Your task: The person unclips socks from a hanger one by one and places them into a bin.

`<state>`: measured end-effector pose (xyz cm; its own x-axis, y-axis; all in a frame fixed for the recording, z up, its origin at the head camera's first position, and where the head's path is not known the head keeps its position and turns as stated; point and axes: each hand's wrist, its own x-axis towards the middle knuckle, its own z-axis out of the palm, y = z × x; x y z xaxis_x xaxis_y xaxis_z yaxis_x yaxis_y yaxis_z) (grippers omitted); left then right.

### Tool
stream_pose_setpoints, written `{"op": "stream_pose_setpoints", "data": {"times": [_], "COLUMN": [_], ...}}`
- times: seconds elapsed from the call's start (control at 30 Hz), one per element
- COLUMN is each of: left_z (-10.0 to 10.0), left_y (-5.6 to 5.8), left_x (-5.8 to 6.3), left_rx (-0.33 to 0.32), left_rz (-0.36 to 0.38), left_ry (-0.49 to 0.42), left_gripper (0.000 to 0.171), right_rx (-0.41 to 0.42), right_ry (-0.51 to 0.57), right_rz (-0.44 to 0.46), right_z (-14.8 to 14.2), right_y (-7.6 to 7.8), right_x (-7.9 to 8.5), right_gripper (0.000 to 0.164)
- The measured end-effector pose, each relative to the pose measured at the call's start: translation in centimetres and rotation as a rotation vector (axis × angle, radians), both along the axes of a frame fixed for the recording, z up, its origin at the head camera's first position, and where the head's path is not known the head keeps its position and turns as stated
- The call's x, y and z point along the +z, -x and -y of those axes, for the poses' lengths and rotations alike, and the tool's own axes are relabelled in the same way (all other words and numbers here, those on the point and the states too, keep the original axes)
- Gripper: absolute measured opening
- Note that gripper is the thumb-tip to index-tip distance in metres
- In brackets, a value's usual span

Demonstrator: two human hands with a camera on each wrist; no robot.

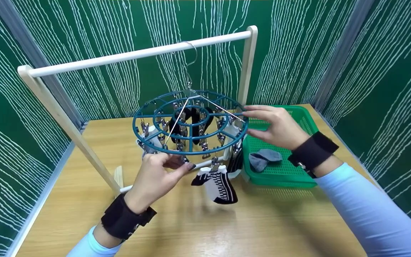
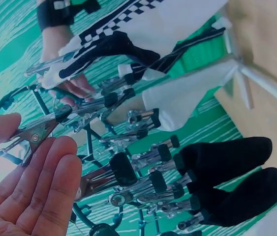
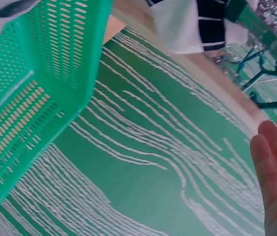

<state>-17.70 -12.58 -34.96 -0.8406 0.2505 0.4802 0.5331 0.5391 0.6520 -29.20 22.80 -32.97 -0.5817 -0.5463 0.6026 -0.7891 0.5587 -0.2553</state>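
Observation:
A round teal drying hanger (image 1: 190, 152) with rings of metal clips hangs by its hook from the rack's white bar. My left hand (image 1: 161, 176) is at its near rim, pinching a metal clip (image 2: 35, 137) between thumb and fingers; nothing shows in that clip's jaws. Beside the hanger's right rim, my right hand (image 1: 277, 125) has its fingers extended; whether they touch the rim is unclear. A black-and-white sock (image 1: 219, 187) hangs from a front clip. Black socks (image 2: 231, 157) hang near the middle, and a pale sock (image 1: 150, 132) at the left.
A green basket (image 1: 307, 121) stands on the table at the right, with a grey sock (image 1: 268, 157) in it. The wooden rack (image 1: 73, 132) stands around the hanger. Green walls with white streaks close in the table (image 1: 262, 228).

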Motion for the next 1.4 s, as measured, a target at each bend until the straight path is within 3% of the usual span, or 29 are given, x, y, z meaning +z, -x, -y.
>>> {"op": "stream_pose_setpoints", "data": {"times": [0.17, 0.4, 0.57, 0.7, 0.93, 1.03, 1.2, 1.4], "left_z": [0.2, 0.5, 0.7, 1.0, 1.0, 0.9, 0.9, 1.2], "left_y": [-0.1, -0.4, -0.9, -1.2, -1.2, -1.0, -0.6, -0.2], "left_x": [0.0, 0.1, 0.2, 0.2, 0.3, 0.6, 0.8, 0.8], "left_rx": [0.021, 0.032, 0.054, 0.09, 0.131, 0.134, 0.118, 0.095], "left_rz": [-0.013, -0.011, -0.071, -0.219, -0.673, -0.802, -0.895, -0.9], "left_ry": [0.018, 0.029, 0.071, 0.11, 0.111, 0.132, 0.224, 0.249], "left_gripper": [0.006, 0.006, 0.007, 0.012, 0.024, 0.022, 0.02, 0.02], "right_rx": [0.085, 0.104, 0.122, 0.138, 0.131, 0.13, 0.124, 0.125], "right_ry": [-0.045, -0.079, -0.069, -0.05, -0.034, -0.032, -0.029, -0.036], "right_rz": [0.007, 0.002, -0.002, -0.01, -0.039, -0.055, -0.076, -0.116], "right_z": [0.7, 0.7, 0.5, 0.5, 0.8, 0.9, 1.1, 1.3], "right_y": [-0.4, -0.3, -0.2, -0.2, -0.5, -0.6, -0.9, -1.3], "right_x": [0.4, 0.5, 0.5, 0.6, 0.7, 0.7, 0.6, 0.6], "right_gripper": [0.045, 0.048, 0.048, 0.059, 0.06, 0.07, 0.073, 0.076]}}
